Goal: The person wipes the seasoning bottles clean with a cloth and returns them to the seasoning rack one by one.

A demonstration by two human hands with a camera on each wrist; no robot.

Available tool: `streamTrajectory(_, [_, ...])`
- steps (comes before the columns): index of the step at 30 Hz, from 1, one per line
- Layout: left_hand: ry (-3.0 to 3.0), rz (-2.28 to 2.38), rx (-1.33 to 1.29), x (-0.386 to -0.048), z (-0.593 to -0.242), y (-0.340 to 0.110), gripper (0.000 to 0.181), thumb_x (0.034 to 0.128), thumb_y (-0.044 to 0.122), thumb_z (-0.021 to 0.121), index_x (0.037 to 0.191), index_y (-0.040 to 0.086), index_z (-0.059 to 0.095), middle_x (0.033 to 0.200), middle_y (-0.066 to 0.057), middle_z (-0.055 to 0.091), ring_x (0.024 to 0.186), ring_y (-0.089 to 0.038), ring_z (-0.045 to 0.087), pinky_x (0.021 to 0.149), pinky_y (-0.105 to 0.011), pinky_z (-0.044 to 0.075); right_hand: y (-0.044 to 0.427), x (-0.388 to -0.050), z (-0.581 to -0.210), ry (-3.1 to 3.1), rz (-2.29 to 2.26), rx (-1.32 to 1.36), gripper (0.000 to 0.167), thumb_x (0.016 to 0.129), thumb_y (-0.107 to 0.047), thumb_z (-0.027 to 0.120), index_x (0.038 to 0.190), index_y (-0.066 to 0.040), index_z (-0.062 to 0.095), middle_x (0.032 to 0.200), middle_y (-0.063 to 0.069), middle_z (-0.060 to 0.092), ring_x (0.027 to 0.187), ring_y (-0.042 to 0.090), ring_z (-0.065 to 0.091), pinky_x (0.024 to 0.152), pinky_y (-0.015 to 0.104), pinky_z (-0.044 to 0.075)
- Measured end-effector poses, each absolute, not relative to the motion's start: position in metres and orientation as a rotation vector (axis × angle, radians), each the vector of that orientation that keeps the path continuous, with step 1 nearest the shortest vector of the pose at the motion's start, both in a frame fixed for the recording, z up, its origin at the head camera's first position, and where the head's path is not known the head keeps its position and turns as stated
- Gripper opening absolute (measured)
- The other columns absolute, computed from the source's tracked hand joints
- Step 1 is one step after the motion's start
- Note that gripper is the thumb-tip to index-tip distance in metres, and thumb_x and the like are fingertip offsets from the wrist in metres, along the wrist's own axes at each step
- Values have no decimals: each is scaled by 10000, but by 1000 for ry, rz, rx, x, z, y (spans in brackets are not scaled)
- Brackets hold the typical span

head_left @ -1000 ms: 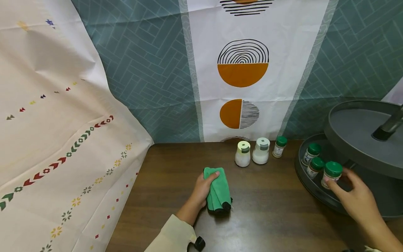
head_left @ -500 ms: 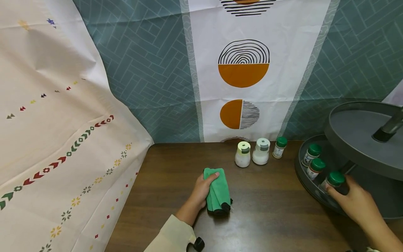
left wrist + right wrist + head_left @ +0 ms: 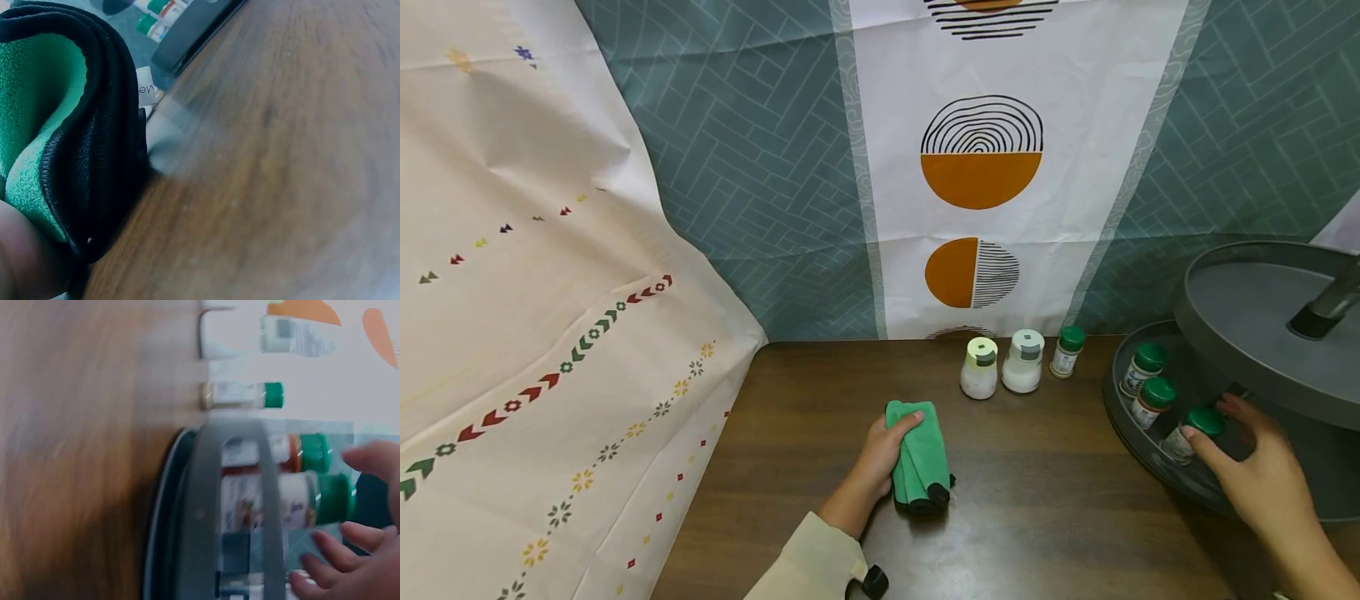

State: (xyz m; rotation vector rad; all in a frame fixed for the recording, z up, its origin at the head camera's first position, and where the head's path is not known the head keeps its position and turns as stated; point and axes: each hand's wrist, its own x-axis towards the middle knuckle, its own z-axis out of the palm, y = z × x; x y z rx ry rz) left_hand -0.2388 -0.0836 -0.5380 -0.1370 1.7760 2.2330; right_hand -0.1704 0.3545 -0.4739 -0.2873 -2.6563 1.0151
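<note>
At the middle of the desk (image 3: 1037, 517), a person's left hand (image 3: 880, 454) grips a folded green cloth (image 3: 922, 454) with black edging, thumb laid over the top, a hold that probably keeps its layers together; whether the cloth touches the wood is hard to tell; farther right, by the desk's back edge, stand a yellow-topped shaker (image 3: 979, 379), a white-topped shaker (image 3: 1022, 371) and a green-capped jar (image 3: 1064, 358), perhaps set back to leave the front for the hands; at the desk's right end, just inside the left rim of a dark round lower tray (image 3: 1330, 471), three more jars with green caps make a short row, the rear jar (image 3: 1142, 368), the middle jar (image 3: 1152, 402) and the near jar (image 3: 1178, 446), the raised rim likely guarding them from sliding off; the right hand (image 3: 1262, 467) is at the near jar, thumb and fingers parted fairly wide about its cap, not curled round it, though whether the thumb tip touches cannot be told; beyond, a pale sheet (image 3: 535, 275) with small coloured motifs borders the desk's left edge; the desktop is brown and wood-grained, shiny near the front; a blue-green hanging (image 3: 745, 167) with a white panel (image 3: 895, 183) of orange and black circles hangs behind; at far right an upper tray (image 3: 1255, 292) overhangs the lower one
</note>
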Motion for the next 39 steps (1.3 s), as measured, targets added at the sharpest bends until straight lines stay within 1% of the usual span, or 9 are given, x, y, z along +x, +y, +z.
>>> streamTrajectory(2, [1777,2233,-145,-239,-538,-83,308,933,369,712,1045,116,577,835,17,689,706,-111,691,671,-291,592,348,-167,-469,-2549,1050,-333,697,997,-298,625,1562,-25,322,1581,242,353,1486,312,313,1260,422,246])
streamTrajectory(5, [1782,2230,-153,-240,-538,-83,320,930,375,716,1052,115,575,840,16,688,710,-112,690,674,-290,590,339,-164,-461,-2408,1088,-432,581,981,-268,650,1515,-151,453,1466,-115,451,1301,-68,368,1146,99,236])
streamTrajectory(9, [1794,2229,-150,-242,-538,-82,310,932,369,715,1043,115,575,833,16,682,707,-110,686,670,-287,588,326,-162,-454,-2288,1134,-427,403,971,-194,670,1369,-188,607,1149,-386,450,1012,-230,406,980,53,303])
streamTrajectory(15, [1812,2222,-136,-242,-539,-82,294,933,365,712,1011,123,566,811,19,671,694,-107,676,658,-282,579,306,-162,-458,-2290,1183,-133,223,970,-91,661,1186,-36,667,1035,-290,582,903,-178,548,782,-7,372])
streamTrajectory(23, [1812,2229,-144,-242,-539,-82,308,928,372,716,1024,117,572,822,12,679,697,-113,682,661,-285,583,280,-175,-473,-2420,1232,218,264,1001,-71,611,1265,-55,628,1177,-277,594,1030,-185,551,854,-15,391])
streamTrajectory(30, [1791,2228,-153,-240,-540,-83,303,928,373,716,1027,119,582,821,21,681,696,-107,679,665,-284,583,254,-194,-478,-2485,1256,391,390,992,-79,632,1373,-53,553,1297,123,645,1112,-172,540,895,6,420])
streamTrajectory(33, [1793,2223,-145,-239,-540,-83,301,932,374,712,1028,120,583,824,23,681,701,-105,680,667,-283,584,243,-203,-480,-2487,1296,453,455,981,-76,649,1414,-40,514,1340,192,621,1141,-163,532,912,12,426])
streamTrajectory(36, [1794,2223,-135,-239,-539,-84,296,935,374,709,1027,121,586,826,24,684,704,-105,682,667,-282,584,232,-212,-481,-2503,1317,474,527,975,-97,664,1458,-32,463,1393,206,583,1187,-73,559,929,13,420])
streamTrajectory(39, [1786,2225,-128,-239,-539,-84,288,938,370,706,1022,123,584,825,24,685,701,-103,682,666,-280,584,222,-221,-483,-2526,1340,464,582,979,-133,669,1493,-28,415,1445,213,534,1253,153,583,940,15,410])
